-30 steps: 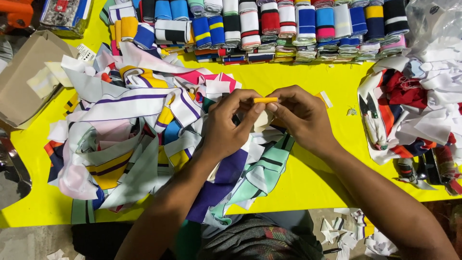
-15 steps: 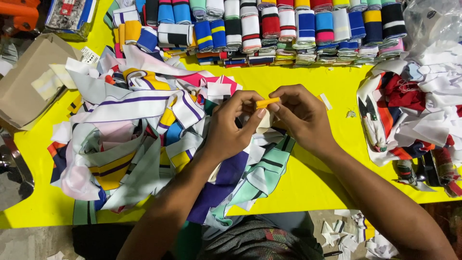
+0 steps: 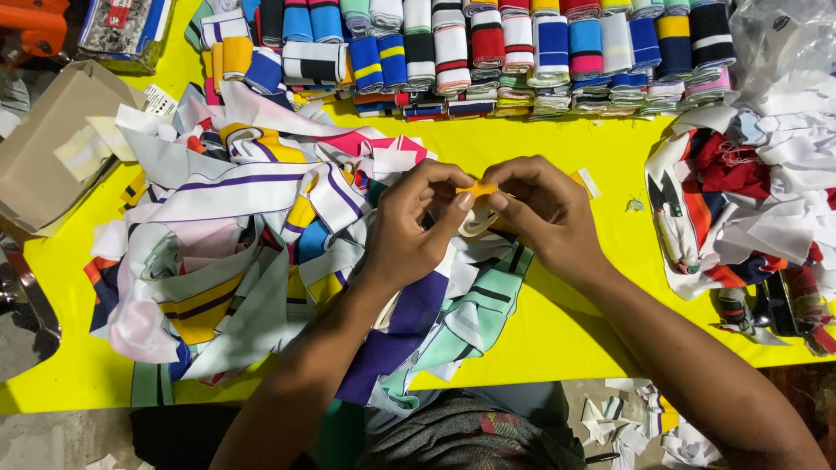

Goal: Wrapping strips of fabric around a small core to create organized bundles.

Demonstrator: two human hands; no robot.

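Right now my left hand (image 3: 409, 231) and right hand (image 3: 540, 213) meet at mid-frame, fingertips pinched shut on a small orange strip (image 3: 477, 188) held between them above the yellow bench (image 3: 557, 322). Loose striped fabric pieces (image 3: 235, 261) sprawl left; folded striped bands (image 3: 488, 52) line the top edge.

The small orange strip (image 3: 478, 187) between the fingertips is plain. The flat table top (image 3: 557, 331) is bright yellow. The loose heap of knitted fabric bands (image 3: 235, 252) mixes white, purple-striped, mint, pink and yellow.
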